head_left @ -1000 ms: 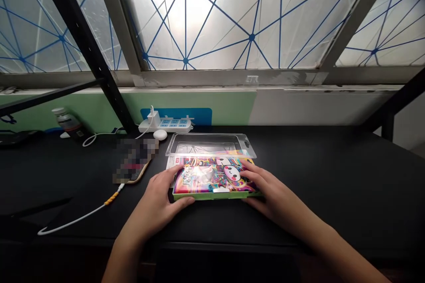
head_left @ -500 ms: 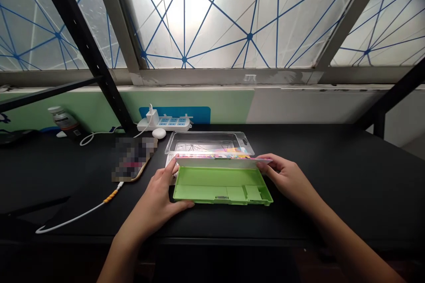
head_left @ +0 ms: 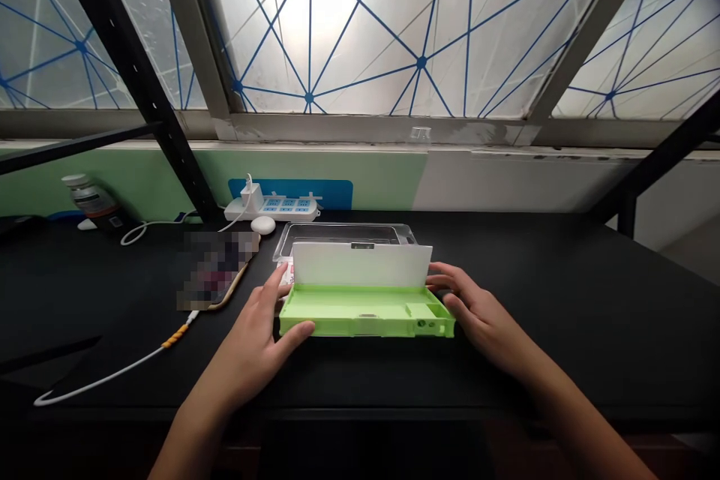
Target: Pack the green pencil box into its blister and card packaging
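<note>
Now L hand (head_left: 247, 337), R hand (head_left: 478, 307) hold ends of open green pencil box (head_left: 360, 321), tiny lid tag (head_left: 363, 245) unreadable.

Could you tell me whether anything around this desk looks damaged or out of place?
The window frame looks scuffed and stained, and a small clear container sits on it, away from the desk.

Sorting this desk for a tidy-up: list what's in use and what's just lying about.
In use: green plastic pencil case, lid open; left hand; right hand.

Lying about: clear plastic tray; phone; power strip; bottle.
</note>
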### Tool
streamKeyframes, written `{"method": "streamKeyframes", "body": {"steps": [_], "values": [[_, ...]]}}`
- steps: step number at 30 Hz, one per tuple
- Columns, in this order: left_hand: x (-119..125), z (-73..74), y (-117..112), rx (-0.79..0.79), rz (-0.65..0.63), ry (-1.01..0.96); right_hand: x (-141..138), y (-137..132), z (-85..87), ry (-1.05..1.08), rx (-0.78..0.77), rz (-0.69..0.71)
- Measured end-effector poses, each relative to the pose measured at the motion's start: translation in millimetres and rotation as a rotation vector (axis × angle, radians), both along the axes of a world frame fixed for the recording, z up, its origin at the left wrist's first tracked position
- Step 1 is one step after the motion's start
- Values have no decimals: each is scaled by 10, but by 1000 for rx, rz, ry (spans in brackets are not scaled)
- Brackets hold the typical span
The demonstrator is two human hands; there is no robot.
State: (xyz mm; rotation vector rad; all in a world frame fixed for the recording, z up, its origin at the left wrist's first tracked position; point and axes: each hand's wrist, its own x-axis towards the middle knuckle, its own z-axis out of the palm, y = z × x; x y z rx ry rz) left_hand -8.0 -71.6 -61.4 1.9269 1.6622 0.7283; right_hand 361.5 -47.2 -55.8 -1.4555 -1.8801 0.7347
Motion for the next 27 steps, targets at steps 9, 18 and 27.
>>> {"method": "streamKeyframes", "body": {"steps": [9,18,27], "values": [[-69,-43,54,54,61,-55,-86,-81,-27,-167,19,36],[-84,-33,76,80,14,-52,-57,-40,-66,-196,120,23],[-34,43,94,36,-18,58,-52,71,-70,-334,143,-67]]}}
